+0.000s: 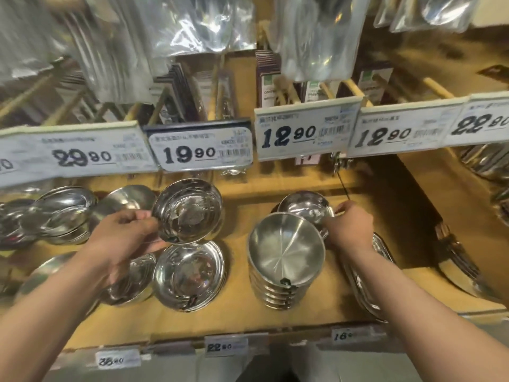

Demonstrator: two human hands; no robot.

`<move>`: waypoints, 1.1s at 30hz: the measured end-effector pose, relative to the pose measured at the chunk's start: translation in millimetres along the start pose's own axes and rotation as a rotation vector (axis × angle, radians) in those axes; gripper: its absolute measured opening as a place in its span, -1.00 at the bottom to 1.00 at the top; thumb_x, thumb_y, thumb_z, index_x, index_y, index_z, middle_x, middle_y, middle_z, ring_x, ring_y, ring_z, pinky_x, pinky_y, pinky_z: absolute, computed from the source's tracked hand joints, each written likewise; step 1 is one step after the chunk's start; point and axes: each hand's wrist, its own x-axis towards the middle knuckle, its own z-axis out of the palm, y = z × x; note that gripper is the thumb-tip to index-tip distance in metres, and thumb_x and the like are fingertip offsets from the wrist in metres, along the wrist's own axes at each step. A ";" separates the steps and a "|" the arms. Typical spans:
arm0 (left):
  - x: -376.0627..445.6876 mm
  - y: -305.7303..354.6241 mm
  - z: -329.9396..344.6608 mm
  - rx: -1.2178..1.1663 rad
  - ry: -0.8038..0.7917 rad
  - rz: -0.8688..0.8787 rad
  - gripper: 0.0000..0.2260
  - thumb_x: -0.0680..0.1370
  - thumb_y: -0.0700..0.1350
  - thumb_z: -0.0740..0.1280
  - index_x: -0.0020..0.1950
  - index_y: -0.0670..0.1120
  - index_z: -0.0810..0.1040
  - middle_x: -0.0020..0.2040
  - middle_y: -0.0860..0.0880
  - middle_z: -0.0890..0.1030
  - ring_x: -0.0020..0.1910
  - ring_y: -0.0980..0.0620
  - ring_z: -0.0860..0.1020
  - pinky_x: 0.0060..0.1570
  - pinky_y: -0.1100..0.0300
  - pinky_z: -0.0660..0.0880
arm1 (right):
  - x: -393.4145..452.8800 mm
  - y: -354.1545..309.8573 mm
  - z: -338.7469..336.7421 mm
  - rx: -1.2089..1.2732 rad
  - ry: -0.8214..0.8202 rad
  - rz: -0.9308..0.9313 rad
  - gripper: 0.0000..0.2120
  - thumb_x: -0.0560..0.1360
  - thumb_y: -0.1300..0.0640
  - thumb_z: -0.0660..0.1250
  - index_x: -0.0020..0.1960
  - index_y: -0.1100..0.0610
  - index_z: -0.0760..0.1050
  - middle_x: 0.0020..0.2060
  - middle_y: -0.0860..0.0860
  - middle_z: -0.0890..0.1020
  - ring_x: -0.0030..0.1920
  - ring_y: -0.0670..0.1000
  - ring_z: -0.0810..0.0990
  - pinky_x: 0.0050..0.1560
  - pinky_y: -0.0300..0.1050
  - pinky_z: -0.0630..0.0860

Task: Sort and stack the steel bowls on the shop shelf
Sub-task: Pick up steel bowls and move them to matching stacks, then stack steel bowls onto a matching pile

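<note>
My left hand (125,238) pinched the rim of a shiny steel bowl (187,210) with curled fingers and held it tilted up over another shiny bowl (190,274) that sat on the wooden shelf (237,304). My right hand (351,226) reached to the back, and its fingers curled around the edge of a small bowl (305,206) behind the tall stack of bowls (286,257). More bowls (66,210) lay at the left, under the price tags (201,150).
</note>
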 end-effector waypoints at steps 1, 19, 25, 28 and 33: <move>-2.5 0.4 -1.2 -0.001 0.002 -0.001 -0.88 0.56 -0.36 0.34 0.09 -0.27 0.55 0.14 -0.37 0.60 0.06 -0.27 0.66 -0.32 0.20 0.67 | 0.4 -1.4 -4.2 0.025 -0.011 0.040 -0.79 0.47 0.13 0.48 -0.02 0.17 0.50 -0.14 0.14 0.66 -0.14 0.16 0.66 -0.11 0.07 0.65; -24.8 5.7 -86.7 -0.050 -0.082 0.026 -0.90 0.58 -0.37 0.29 -0.13 -0.25 0.49 -0.28 -0.16 0.64 -0.47 0.07 0.65 -0.49 0.34 0.57 | -84.1 -53.2 -111.5 0.599 -0.048 0.193 -0.92 0.48 0.33 0.43 -0.11 0.22 0.55 -0.19 0.12 0.64 -0.49 -0.06 0.65 -0.56 -0.23 0.55; -4.6 -10.2 -130.6 0.009 -0.089 0.080 -0.97 0.54 -0.35 0.37 -0.06 -0.29 0.54 -0.17 -0.19 0.62 -0.40 0.03 0.67 -0.44 0.23 0.63 | -138.8 -66.3 -132.8 0.577 0.021 0.183 -0.81 0.54 0.34 0.26 -0.19 0.13 0.47 -0.56 -0.01 0.62 -0.57 -0.15 0.60 -0.67 -0.39 0.35; 1.0 -17.1 -141.6 0.014 -0.124 0.068 -0.92 0.52 -0.35 0.40 -0.02 -0.28 0.54 -0.19 -0.19 0.65 -0.42 0.03 0.68 -0.45 0.18 0.64 | -156.7 -70.1 -132.7 0.578 0.059 0.186 -0.86 0.51 0.38 0.29 -0.18 0.21 0.49 -0.56 0.00 0.62 -0.54 -0.10 0.63 -0.60 -0.34 0.47; -0.5 -27.5 -153.1 0.006 -0.163 0.030 -0.92 0.53 -0.37 0.38 -0.01 -0.36 0.55 -0.22 -0.23 0.68 -0.40 0.00 0.69 -0.48 0.27 0.59 | -179.0 -68.3 -132.4 0.542 0.054 0.244 -0.89 0.50 0.38 0.30 -0.06 0.22 0.54 -0.14 0.12 0.65 -0.24 -0.01 0.68 -0.50 -0.35 0.53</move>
